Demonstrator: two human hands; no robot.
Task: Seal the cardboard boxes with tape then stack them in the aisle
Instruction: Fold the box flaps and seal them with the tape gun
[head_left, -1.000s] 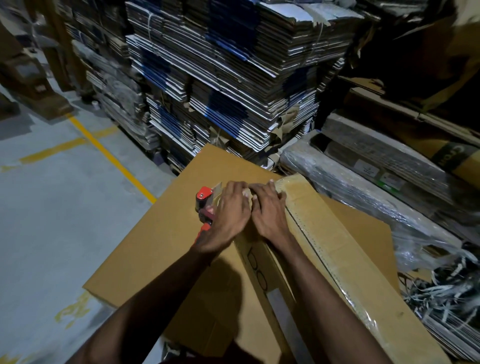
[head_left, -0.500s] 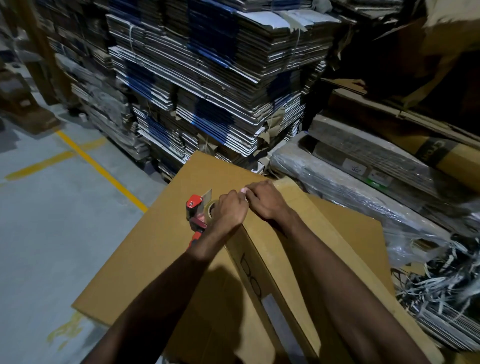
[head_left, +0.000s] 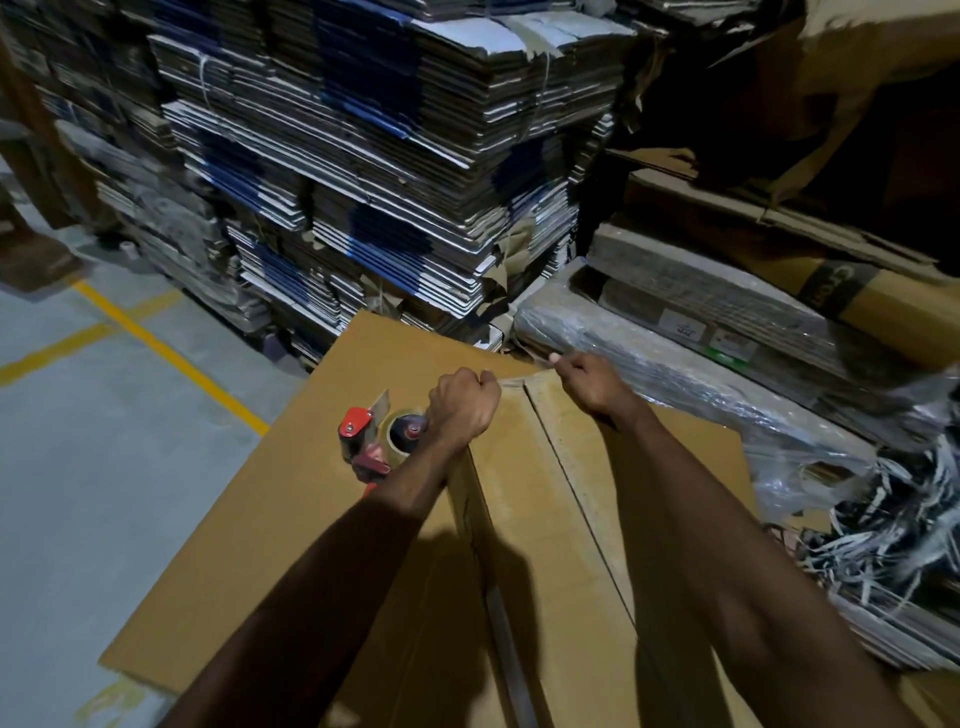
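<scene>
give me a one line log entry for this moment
stage: taping far end of box | left hand: grips tape dispenser | right hand: pinches tape end | seam: untaped

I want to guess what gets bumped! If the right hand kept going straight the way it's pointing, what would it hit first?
Probably the plastic-wrapped bundle just past the box's far end. The right hand points up and away over that edge, though depth is hard to judge.

floor (head_left: 104, 467): grey, yellow lines | on it: cardboard box (head_left: 291, 530), flattened-carton stacks (head_left: 363, 182)
</scene>
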